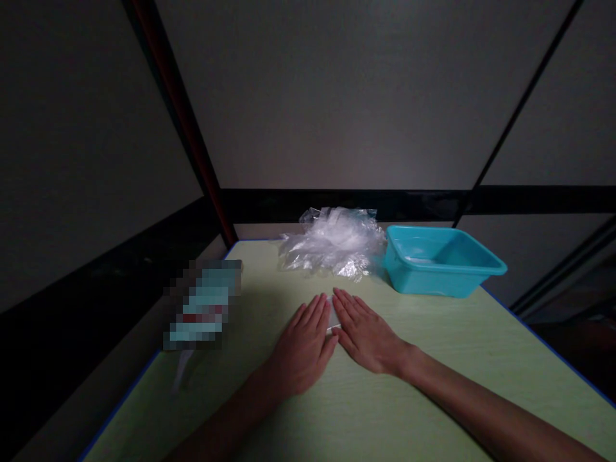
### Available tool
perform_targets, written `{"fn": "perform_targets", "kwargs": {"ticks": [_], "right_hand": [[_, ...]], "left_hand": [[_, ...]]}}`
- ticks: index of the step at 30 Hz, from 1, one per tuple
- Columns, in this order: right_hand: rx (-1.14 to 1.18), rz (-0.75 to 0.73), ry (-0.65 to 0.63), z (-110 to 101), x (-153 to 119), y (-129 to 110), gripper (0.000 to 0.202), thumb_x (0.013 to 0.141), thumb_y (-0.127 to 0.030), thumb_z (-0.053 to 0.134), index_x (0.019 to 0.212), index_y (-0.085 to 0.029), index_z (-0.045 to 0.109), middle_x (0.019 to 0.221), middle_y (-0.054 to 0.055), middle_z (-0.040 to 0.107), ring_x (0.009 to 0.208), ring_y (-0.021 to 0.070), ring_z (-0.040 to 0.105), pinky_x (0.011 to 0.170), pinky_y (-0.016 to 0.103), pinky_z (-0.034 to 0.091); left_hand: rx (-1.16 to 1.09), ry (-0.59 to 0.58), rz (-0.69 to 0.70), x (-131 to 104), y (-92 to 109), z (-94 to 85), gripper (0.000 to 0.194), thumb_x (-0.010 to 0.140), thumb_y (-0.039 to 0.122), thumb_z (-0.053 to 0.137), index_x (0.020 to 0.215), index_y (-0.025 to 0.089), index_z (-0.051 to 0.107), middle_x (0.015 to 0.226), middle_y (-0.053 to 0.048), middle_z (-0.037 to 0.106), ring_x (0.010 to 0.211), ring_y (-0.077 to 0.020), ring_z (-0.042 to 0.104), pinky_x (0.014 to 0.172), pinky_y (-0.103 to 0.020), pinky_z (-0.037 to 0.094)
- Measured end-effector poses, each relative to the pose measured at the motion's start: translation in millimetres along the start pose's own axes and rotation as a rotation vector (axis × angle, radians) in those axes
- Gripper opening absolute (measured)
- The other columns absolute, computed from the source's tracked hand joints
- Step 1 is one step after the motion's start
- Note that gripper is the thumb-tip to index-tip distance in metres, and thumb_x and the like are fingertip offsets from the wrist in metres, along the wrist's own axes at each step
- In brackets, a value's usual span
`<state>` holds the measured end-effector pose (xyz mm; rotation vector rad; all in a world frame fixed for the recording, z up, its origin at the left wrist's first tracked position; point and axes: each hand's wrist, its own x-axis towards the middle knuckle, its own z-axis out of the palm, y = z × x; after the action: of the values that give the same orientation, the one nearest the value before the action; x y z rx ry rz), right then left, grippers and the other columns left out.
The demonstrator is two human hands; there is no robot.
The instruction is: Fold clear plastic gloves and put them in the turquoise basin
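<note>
A small, flat, whitish translucent piece (333, 316) lies on the table, perhaps a plastic packet, though its kind cannot be made out. My left hand (303, 350) rests flat over its left side, palm down with the fingers stretched forward. On the other side my right hand (369, 335) lies palm down too, its fingers extended over the right edge. Only a narrow strip of the piece shows between the two hands; the rest is hidden beneath them. Neither hand is closed around anything.
Beyond the hands, a heap of crumpled clear plastic bags (334, 244) lies by the wall. To its right stands a turquoise plastic basin (433, 279) with something pale inside. A blurred-out object (205, 305) sits at the left edge of the pale green table (481, 359).
</note>
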<state>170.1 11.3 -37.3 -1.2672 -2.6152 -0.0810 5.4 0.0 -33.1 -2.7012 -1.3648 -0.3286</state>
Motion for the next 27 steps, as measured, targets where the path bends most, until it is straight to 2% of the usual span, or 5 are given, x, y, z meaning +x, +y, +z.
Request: {"fn": "perform_targets", "kwargs": {"ticks": [8, 11, 15, 27], "right_hand": [[0.002, 0.05, 0.022, 0.0, -4.2, 3.5, 0.056, 0.088, -0.035, 0.032, 0.13, 0.002, 0.031, 0.137, 0.021, 0.023, 0.128, 0.0256, 0.018, 0.103, 0.041, 0.025], [0.02, 0.036, 0.065, 0.3, -3.8, 4.3, 0.056, 0.088, -0.034, 0.032, 0.131, 0.002, 0.026, 0.139, 0.02, 0.019, 0.13, 0.0248, 0.012, 0.103, 0.041, 0.025], [0.039, -0.012, 0.049, -2.2, -2.0, 4.8, 0.056, 0.088, -0.031, 0.032, 0.134, 0.0, 0.021, 0.141, 0.018, 0.014, 0.13, 0.0232, 0.007, 0.105, 0.039, 0.023], [0.068, -0.026, 0.006, -1.8, -1.8, 3.5, 0.053, 0.089, -0.031, 0.032, 0.134, -0.004, 0.023, 0.14, 0.016, 0.019, 0.13, 0.0208, 0.013, 0.105, 0.038, 0.023]], "left_hand": [[-0.006, 0.016, -0.008, -2.9, -3.1, 3.5, 0.053, 0.087, 0.035, 0.034, 0.13, 0.005, 0.031, 0.139, -0.016, 0.026, 0.128, -0.0237, 0.02, 0.103, -0.04, 0.025], [-0.016, 0.048, 0.002, -4.5, -4.6, 3.8, 0.055, 0.087, 0.035, 0.034, 0.132, 0.006, 0.026, 0.14, -0.015, 0.022, 0.129, -0.0225, 0.016, 0.103, -0.038, 0.024], [-0.021, 0.023, 0.036, -5.3, -4.0, 0.8, 0.057, 0.086, 0.036, 0.034, 0.135, 0.01, 0.02, 0.142, -0.011, 0.021, 0.13, -0.0209, 0.015, 0.104, -0.037, 0.022], [-0.034, -0.025, 0.014, -5.1, -3.0, 0.6, 0.057, 0.086, 0.04, 0.034, 0.134, 0.01, 0.024, 0.141, -0.011, 0.022, 0.13, -0.0222, 0.017, 0.104, -0.039, 0.021]]}}
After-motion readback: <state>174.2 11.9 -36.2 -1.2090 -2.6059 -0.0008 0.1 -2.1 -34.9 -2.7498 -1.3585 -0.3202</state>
